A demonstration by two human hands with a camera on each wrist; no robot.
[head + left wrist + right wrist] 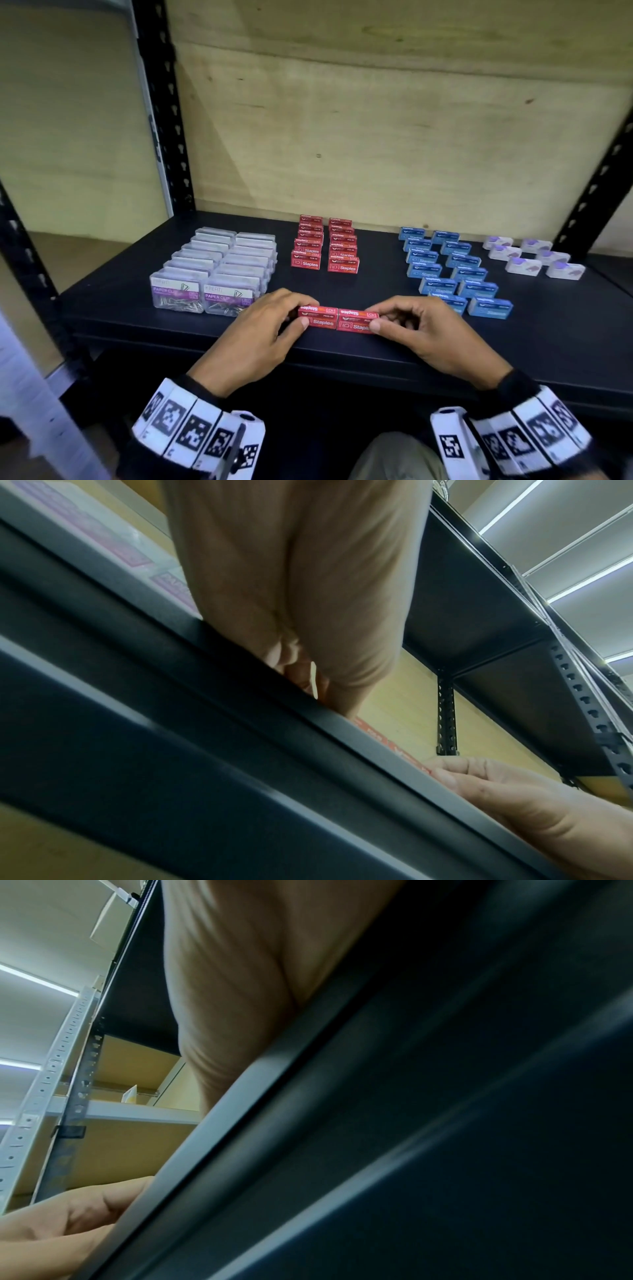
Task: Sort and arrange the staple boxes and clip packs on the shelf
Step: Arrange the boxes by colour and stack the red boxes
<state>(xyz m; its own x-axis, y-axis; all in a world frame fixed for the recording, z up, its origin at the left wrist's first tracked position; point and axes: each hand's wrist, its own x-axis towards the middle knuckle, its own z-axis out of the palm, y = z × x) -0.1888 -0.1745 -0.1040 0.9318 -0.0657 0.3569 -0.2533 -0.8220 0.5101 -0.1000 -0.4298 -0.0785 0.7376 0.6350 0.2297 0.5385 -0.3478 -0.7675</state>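
Two red staple boxes lie end to end near the front edge of the black shelf (120,308). My left hand (274,322) pinches the left red box (318,317) between thumb and fingers. My right hand (407,322) pinches the right red box (356,320) the same way. Behind them stand two rows of red staple boxes (325,245). In the left wrist view a strip of the red boxes (407,758) shows above the shelf lip, with my right hand's fingers (479,777) beside it. The right wrist view shows only my palm and the shelf edge (240,1123).
Clear paper clip packs (212,270) fill the left in two rows. Blue staple boxes (452,270) sit in two slanted rows on the right, with white-and-purple boxes (534,257) at the far right. Black uprights (164,102) frame the shelf; a wooden panel (376,120) backs it.
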